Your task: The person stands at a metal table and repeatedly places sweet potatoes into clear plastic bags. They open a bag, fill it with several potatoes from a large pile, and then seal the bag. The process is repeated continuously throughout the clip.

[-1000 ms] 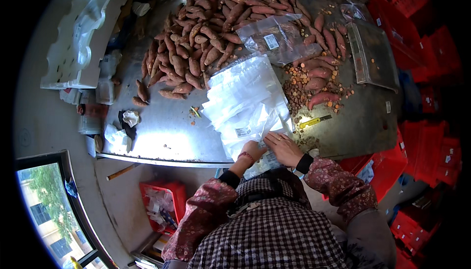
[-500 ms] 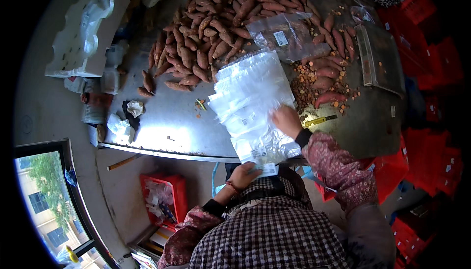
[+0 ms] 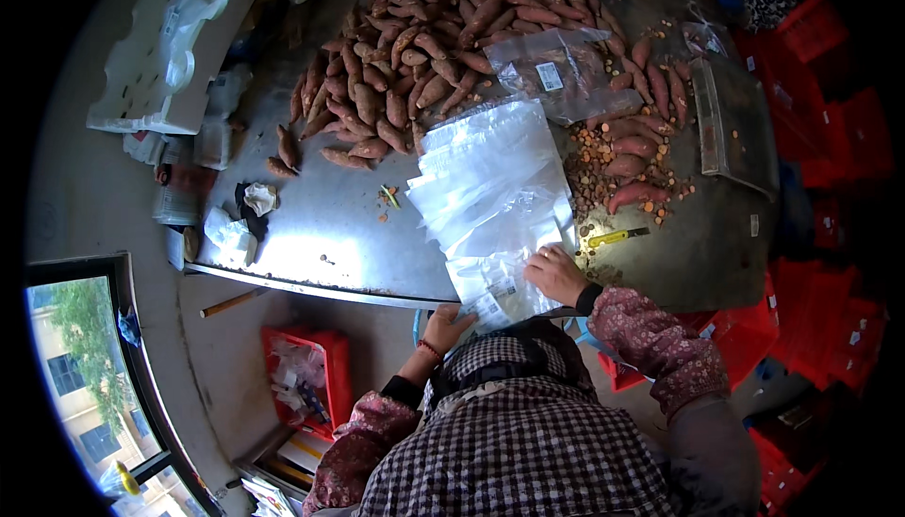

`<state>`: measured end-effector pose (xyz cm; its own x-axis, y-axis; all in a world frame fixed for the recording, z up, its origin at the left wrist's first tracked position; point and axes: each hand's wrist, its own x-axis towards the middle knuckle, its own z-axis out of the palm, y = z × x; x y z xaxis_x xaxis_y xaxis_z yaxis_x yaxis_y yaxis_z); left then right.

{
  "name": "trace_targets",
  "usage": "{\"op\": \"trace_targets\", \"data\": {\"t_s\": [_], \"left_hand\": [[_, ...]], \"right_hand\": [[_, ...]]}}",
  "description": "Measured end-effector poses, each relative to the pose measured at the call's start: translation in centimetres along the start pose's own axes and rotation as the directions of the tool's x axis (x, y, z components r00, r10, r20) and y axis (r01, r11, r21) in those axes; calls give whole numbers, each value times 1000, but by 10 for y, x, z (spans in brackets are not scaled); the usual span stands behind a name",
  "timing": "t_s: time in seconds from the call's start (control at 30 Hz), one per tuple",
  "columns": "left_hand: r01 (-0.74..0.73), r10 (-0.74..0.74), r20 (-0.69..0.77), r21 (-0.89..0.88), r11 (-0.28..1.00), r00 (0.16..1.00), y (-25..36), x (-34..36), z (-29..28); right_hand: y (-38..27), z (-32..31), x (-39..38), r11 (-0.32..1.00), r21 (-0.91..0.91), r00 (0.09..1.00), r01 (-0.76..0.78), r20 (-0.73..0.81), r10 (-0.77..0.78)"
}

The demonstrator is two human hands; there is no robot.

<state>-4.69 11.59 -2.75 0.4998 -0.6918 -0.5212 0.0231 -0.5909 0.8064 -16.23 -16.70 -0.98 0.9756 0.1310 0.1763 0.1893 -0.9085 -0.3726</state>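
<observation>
Head view: clear bags (image 3: 495, 173) lie stacked at the table's (image 3: 377, 262) near edge, with sweet potatoes (image 3: 405, 65) heaped on the far side. The left hand (image 3: 443, 330), half curled, meets a label (image 3: 487, 311) at the bags' near left corner. The right hand (image 3: 556, 278), fingers bent, touches their near right side. Whether either grips, I cannot tell. A yellow knife (image 3: 613, 237) lies right.

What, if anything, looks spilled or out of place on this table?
The small orange-and-brown pieces look spilled: they lie strewn loose on the metal table, around some whole sweet potatoes. The plastic bags also look askew, their edges fanned unevenly, with the right hand on them.
</observation>
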Motion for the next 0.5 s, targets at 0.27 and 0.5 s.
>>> {"op": "trace_targets", "data": {"t_s": [0.27,0.5], "left_hand": [[-32,30,-10,-257,966,999,7,-1,-32],[-131,55,327,217,967,944,67,7,-26]], "right_hand": [[37,-8,50,746,524,890,-411,53,453],[57,-77,162,842,479,846,-248,-317,429]]}}
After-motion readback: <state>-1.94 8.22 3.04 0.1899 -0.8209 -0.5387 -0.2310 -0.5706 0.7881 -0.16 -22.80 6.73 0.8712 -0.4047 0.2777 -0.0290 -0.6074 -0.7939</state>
